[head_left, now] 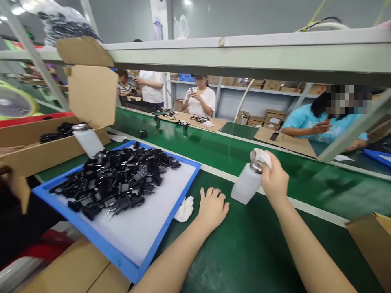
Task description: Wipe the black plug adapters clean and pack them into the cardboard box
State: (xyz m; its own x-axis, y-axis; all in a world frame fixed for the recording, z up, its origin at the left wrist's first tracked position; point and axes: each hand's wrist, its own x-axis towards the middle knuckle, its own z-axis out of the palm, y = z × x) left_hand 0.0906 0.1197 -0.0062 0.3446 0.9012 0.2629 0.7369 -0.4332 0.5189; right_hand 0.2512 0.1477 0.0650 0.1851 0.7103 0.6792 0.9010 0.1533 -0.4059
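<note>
My left hand (213, 206) lies palm down on the green work surface, fingers spread, holding nothing. A crumpled white tissue (185, 209) sits to its left, beside the blue-rimmed tray (166, 228). My right hand (276, 177) pinches a folded white wipe (263, 157) against the metal top of a white dispenser bottle (247, 185). The bottle's round metal lid (253, 154) appears flipped up. Part of the wipe is covered by my fingers. Black plug adapters with metal pins (122, 179) are heaped in the tray.
A second white bottle (88, 140) stands tilted in view behind the tray, near an open cardboard box (61, 152) with black parts. A green conveyor belt (214, 148) runs across, beneath a shelf (244, 53). Co-workers sit opposite. Another box (371, 244) is at right.
</note>
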